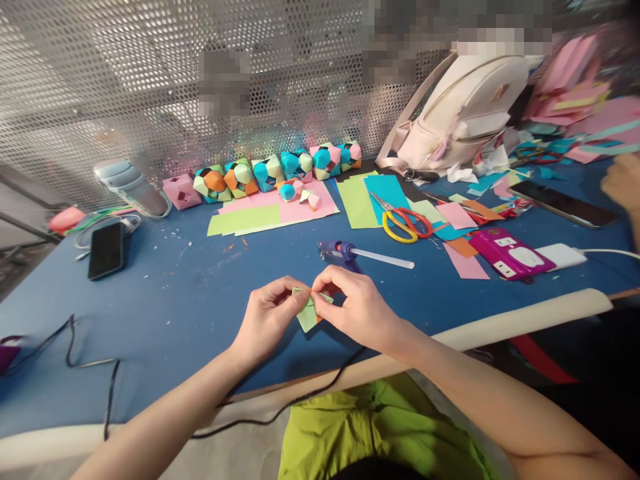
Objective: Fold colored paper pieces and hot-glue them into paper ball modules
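Observation:
Between my two hands, above the blue table, is a small piece of folded paper [309, 319], light green with some orange showing. My left hand [273, 313] pinches its left side between thumb and fingers. The fingertips of my right hand [353, 303] close on its upper right part, near the orange bit. Fingers hide some of its folds. Just beyond my right hand lies a purple glue gun [337, 251] with a long clear glue stick [385, 258] pointing right.
Several folded paper balls [267, 172] line the mesh wall. Scissors [403, 223] lie on coloured sheets [357, 203]. To the right are a purple power strip [513, 253], a phone [563, 202] and a backpack [465, 113]. Another phone [107, 250] and a bottle [131, 187] are left. A black cable [280, 417] crosses the front edge. A person's hand [623, 183] shows far right.

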Demonstrator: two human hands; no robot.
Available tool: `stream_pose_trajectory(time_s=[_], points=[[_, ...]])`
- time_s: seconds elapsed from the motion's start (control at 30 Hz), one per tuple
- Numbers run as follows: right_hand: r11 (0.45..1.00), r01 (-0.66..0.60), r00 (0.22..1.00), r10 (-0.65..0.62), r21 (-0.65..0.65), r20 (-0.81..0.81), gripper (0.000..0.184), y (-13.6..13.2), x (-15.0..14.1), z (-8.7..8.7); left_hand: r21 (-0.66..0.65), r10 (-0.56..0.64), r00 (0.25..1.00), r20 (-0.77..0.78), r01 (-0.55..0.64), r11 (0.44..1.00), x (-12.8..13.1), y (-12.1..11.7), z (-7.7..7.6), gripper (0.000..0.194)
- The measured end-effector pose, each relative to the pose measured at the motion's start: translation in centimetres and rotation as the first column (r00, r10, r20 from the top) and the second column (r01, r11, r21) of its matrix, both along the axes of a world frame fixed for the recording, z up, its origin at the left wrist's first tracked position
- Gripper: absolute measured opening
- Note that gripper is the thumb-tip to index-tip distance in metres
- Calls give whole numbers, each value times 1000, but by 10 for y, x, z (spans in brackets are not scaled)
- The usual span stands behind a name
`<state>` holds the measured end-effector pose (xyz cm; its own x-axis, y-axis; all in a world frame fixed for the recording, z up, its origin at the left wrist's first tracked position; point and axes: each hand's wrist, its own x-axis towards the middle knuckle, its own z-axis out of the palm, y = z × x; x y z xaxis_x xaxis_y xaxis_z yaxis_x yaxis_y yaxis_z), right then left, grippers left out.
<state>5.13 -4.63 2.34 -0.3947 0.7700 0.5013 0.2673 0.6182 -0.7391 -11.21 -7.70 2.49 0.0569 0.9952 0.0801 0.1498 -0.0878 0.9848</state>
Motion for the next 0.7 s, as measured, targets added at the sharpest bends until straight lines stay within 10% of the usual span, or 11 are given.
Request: stream_pose_trajectory(time_s=[0.13,0.43,0.7], points=[[999,37,999,-38,-39,-20,8,0,-1,-3,43,-12,999,-41,13,999,-1,2,1,13],[941,26,991,-68,336,115,21,0,2,-11,-7,-33,993,-112,33,999,-2,4,4,16],[994,-91,995,88,-64,-45,12,-2,5,-4,99,75,970,-231,-53,994,-1,1,6,16]])
